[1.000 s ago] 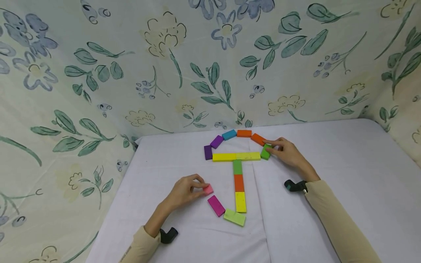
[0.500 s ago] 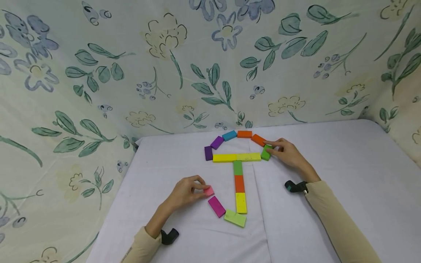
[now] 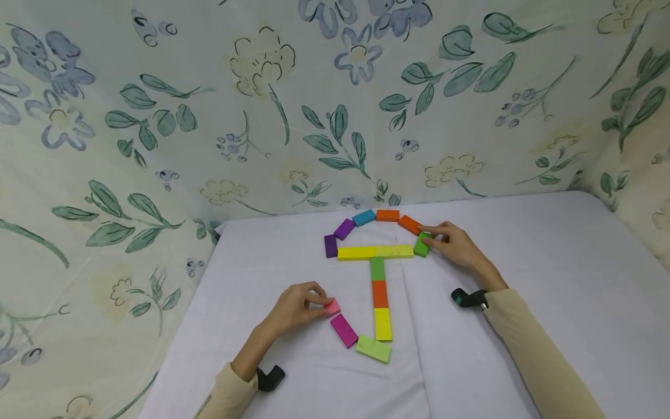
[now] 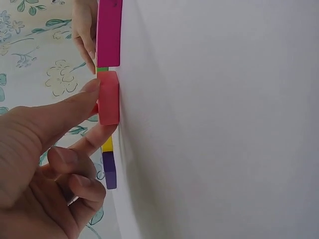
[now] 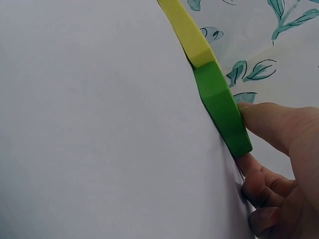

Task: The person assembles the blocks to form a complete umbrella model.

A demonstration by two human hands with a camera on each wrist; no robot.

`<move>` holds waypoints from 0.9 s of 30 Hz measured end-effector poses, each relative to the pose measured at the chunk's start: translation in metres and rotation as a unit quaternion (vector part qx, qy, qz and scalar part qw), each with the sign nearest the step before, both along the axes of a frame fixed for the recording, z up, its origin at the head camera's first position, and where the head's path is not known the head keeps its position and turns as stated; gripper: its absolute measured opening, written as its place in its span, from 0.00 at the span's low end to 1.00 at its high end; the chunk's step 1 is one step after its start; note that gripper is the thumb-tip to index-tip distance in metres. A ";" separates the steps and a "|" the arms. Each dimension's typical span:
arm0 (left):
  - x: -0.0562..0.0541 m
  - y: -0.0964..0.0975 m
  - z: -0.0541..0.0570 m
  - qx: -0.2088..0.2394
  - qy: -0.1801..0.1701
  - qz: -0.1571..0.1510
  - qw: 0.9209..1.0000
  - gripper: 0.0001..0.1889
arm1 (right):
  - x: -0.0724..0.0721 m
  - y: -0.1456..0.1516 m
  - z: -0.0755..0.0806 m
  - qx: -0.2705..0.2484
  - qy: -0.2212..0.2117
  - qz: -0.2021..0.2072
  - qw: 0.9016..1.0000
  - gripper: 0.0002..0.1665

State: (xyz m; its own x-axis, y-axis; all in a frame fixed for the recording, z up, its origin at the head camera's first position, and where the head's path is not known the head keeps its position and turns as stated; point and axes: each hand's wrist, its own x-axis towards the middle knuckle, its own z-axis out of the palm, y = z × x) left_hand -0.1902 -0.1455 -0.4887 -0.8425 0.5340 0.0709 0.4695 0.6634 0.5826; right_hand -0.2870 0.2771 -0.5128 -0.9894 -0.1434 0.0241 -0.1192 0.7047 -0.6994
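Note:
On the white cloth, my left hand [image 3: 295, 307] pinches a small pink block [image 3: 332, 306] between thumb and index finger. In the left wrist view the pink block [image 4: 108, 98] lies in line with the magenta block [image 4: 108, 32], a narrow gap between them. My right hand [image 3: 460, 247] holds a green block [image 3: 421, 245] by thumb and index finger, beside the right end of a yellow bar [image 3: 374, 252]. Its index fingertip is close to an orange block [image 3: 410, 224]. In the right wrist view the thumb presses the green block [image 5: 224, 109], which meets the yellow one.
An arc of purple [image 3: 344, 229], blue [image 3: 364, 217] and orange [image 3: 388, 215] blocks curves above the yellow bar. Below it runs a column of green, red-orange [image 3: 380, 294] and yellow [image 3: 383, 324] blocks, ending at a lime block [image 3: 373, 349]. A floral cloth [image 3: 340, 116] hangs behind.
My left hand has nudged the pink block slightly closer to the magenta one. The right hand stays at the green block. The head view has tilted a little.

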 end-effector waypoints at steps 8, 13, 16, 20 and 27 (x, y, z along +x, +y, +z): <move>0.001 -0.002 -0.002 0.002 -0.015 0.004 1.000 0.15 | 0.000 -0.004 -0.003 0.001 -0.010 -0.011 1.000 0.27; 0.000 -0.001 -0.004 -0.003 -0.005 -0.005 1.000 0.14 | 0.001 -0.003 -0.005 0.005 -0.013 -0.014 1.000 0.28; -0.001 0.000 -0.003 -0.005 0.006 -0.010 1.000 0.14 | 0.001 -0.001 -0.005 0.004 -0.010 -0.015 1.000 0.28; -0.001 0.001 -0.001 -0.004 0.014 -0.009 1.000 0.13 | -0.001 0.000 -0.004 0.001 -0.003 -0.013 1.000 0.28; -0.001 0.000 -0.001 0.000 0.013 -0.007 1.000 0.14 | -0.003 0.001 -0.002 0.002 0.002 -0.007 1.000 0.27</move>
State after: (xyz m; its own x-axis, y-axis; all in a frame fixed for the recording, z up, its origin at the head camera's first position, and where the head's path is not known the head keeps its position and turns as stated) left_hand -0.1914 -0.1452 -0.4896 -0.8333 0.5451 0.0921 0.4929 0.6573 0.5701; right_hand -0.2897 0.2780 -0.5151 -0.9911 -0.1300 0.0278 -0.1126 0.7093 -0.6959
